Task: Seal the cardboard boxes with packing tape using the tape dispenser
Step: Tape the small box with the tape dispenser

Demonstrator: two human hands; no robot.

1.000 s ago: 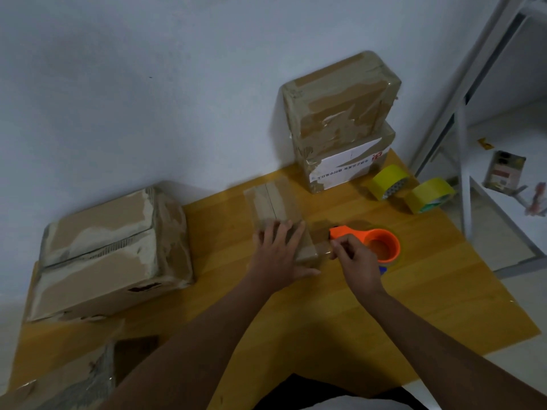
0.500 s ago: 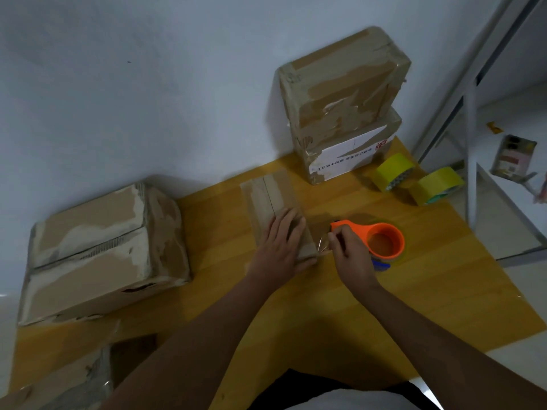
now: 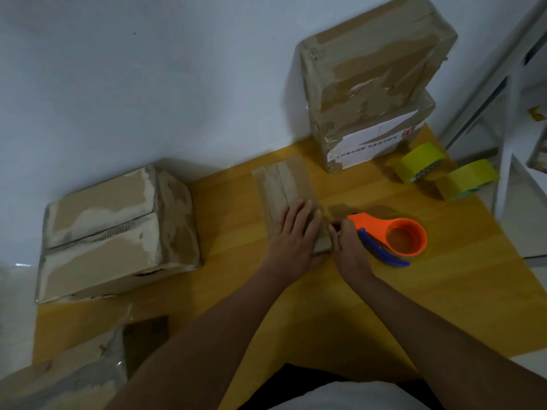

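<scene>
Head view: small flat box (image 3: 288, 199) lies mid-bench, long axis running away from the person toward the wall, centre seam along that axis. Left hand (image 3: 293, 238) lies flat on the box's near end, fingers straight, pressing it down. Right hand (image 3: 347, 247) is just right of the box's near right corner, grip pinched at something there, probably the tape end, too small to be sure. Dispenser (image 3: 390, 236), orange with a blue edge, sits on the bench (image 3: 444, 291) touching the right hand's outer side, nose pointing left at the box. So the box lies left of the right hand's grip, the dispenser right of it; the right hand is nearer the tool. Judgement: tape goes from the near corner, pulled along or across the box. Around: big box (image 3: 118, 229) far left, stacked boxes (image 3: 370, 84) behind right, two yellow rolls (image 3: 444, 170) far right, well apart. Nothing blocks the path except the left hand on the box top.
</scene>
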